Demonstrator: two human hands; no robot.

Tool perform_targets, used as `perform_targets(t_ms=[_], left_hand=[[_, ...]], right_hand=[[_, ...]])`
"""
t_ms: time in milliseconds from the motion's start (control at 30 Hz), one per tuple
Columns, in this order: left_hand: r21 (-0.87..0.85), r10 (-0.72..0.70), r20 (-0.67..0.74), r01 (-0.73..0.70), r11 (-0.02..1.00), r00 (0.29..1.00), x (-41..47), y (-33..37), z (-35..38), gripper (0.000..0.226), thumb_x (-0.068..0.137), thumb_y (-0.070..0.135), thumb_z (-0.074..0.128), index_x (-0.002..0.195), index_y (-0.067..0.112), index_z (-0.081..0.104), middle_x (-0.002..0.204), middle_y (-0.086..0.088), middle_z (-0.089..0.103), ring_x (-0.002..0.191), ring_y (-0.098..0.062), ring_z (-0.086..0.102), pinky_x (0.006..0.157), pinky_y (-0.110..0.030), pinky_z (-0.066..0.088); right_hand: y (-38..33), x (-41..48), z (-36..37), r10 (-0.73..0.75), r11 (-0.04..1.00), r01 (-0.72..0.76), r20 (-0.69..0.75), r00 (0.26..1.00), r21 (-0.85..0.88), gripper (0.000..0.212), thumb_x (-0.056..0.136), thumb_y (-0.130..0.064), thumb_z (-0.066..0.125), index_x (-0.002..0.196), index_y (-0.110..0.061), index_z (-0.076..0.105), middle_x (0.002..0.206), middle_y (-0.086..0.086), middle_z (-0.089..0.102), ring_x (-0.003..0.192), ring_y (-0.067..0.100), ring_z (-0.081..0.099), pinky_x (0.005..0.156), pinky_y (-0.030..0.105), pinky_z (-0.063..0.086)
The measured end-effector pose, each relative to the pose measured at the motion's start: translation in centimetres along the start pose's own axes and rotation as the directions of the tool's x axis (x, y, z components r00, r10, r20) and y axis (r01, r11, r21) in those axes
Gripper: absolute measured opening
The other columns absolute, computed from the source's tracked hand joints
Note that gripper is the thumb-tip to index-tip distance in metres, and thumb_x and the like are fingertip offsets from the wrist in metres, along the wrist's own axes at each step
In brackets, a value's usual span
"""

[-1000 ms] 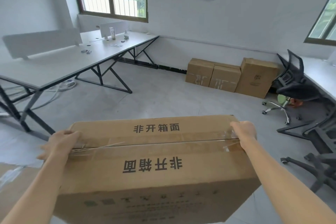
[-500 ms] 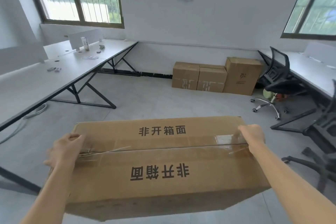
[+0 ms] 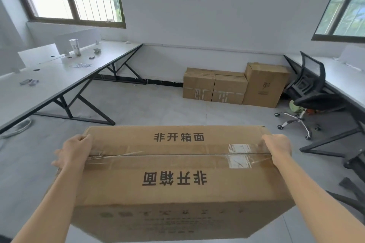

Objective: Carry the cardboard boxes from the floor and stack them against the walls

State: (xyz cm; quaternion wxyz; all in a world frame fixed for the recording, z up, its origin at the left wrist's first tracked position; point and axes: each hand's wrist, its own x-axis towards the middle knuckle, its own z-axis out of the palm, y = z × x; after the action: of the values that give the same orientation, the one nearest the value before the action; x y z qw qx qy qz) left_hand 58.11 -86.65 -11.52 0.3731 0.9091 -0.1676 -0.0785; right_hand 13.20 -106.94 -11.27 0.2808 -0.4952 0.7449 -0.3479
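I hold a large taped cardboard box (image 3: pixel 177 179) in the air in front of me, with black printed characters on its top. My left hand (image 3: pixel 74 152) grips its left end, fingers curled over the far edge. My right hand (image 3: pixel 277 147) grips the right end the same way. Three more cardboard boxes stand on the floor against the far wall: two low ones (image 3: pixel 198 83) (image 3: pixel 230 89) and a taller one (image 3: pixel 264 85) to their right.
A long white desk (image 3: pixel 59 79) on black legs runs along the left. A black office chair (image 3: pixel 310 92) and another desk (image 3: pixel 335 77) stand at the right, with chair bases (image 3: pixel 353 181) near my right arm. Grey floor (image 3: pixel 154 108) lies between me and the wall boxes.
The view has swung right and moved forward, so the wall boxes sit nearer and more central. Both hands keep the same hold on the carried box.
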Motion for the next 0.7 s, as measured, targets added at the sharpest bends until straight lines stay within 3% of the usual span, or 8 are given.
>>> perform_targets(t_ms=[67, 167, 400, 500, 700], left_hand=[[0.007, -0.016, -0.021, 0.017, 1.000, 1.000, 1.0, 1.1, 1.1, 0.023, 0.084, 0.030, 0.045, 0.076, 0.019, 0.064, 0.091, -0.014, 0.064, 0.114, -0.037, 0.043, 0.105, -0.052, 0.019], [-0.029, -0.043, -0.037, 0.041, 0.999, 0.998, 2.4, 2.6, 3.1, 0.023, 0.084, 0.028, 0.046, 0.070, 0.018, 0.061, 0.087, -0.014, 0.062, 0.113, -0.038, 0.043, 0.107, -0.052, 0.016], [-0.030, -0.074, -0.037, 0.073, 0.997, 0.997, 7.9, 6.7, 8.7, 0.024, 0.085, 0.033, 0.046, 0.073, 0.018, 0.061, 0.083, -0.014, 0.059, 0.108, -0.040, 0.046, 0.101, -0.050, 0.025], [-0.046, -0.096, -0.032, 0.095, 0.994, 0.995, 11.7, 8.9, 11.9, 0.023, 0.087, 0.040, 0.046, 0.082, 0.023, 0.061, 0.093, -0.017, 0.060, 0.113, -0.039, 0.045, 0.102, -0.049, 0.025], [-0.129, -0.158, 0.033, 0.161, 0.978, 0.987, 19.7, 16.4, 18.5, 0.029, 0.088, 0.042, 0.046, 0.091, 0.020, 0.066, 0.105, -0.022, 0.060, 0.121, -0.035, 0.036, 0.104, -0.048, 0.021]], right_hand=[[-1.0, 2.4, 1.2, -0.001, 1.000, 0.002, 0.008, 1.000, -0.012, 0.017, 0.066, -0.014, 0.058, 0.066, 0.000, 0.067, 0.077, 0.015, 0.060, 0.072, 0.033, 0.053, 0.060, 0.030, 0.038], [-2.2, 5.1, 3.2, -0.005, 1.000, 0.006, 0.038, 0.999, -0.008, 0.016, 0.070, -0.012, 0.057, 0.059, -0.002, 0.063, 0.064, 0.012, 0.057, 0.069, 0.031, 0.051, 0.063, 0.031, 0.039], [-5.2, 12.5, 9.3, 0.003, 1.000, -0.002, 0.074, 0.997, -0.016, 0.017, 0.074, -0.009, 0.056, 0.058, -0.002, 0.058, 0.053, 0.008, 0.051, 0.059, 0.027, 0.046, 0.057, 0.032, 0.034], [-7.8, 17.1, 12.6, -0.008, 1.000, 0.011, 0.080, 0.997, -0.030, 0.016, 0.075, -0.010, 0.059, 0.062, -0.001, 0.055, 0.069, 0.014, 0.054, 0.067, 0.029, 0.047, 0.055, 0.031, 0.032], [-14.2, 27.2, 17.7, -0.004, 0.997, 0.008, 0.060, 0.998, -0.078, 0.017, 0.077, -0.018, 0.060, 0.078, -0.002, 0.056, 0.093, 0.020, 0.058, 0.086, 0.035, 0.052, 0.069, 0.034, 0.037]])
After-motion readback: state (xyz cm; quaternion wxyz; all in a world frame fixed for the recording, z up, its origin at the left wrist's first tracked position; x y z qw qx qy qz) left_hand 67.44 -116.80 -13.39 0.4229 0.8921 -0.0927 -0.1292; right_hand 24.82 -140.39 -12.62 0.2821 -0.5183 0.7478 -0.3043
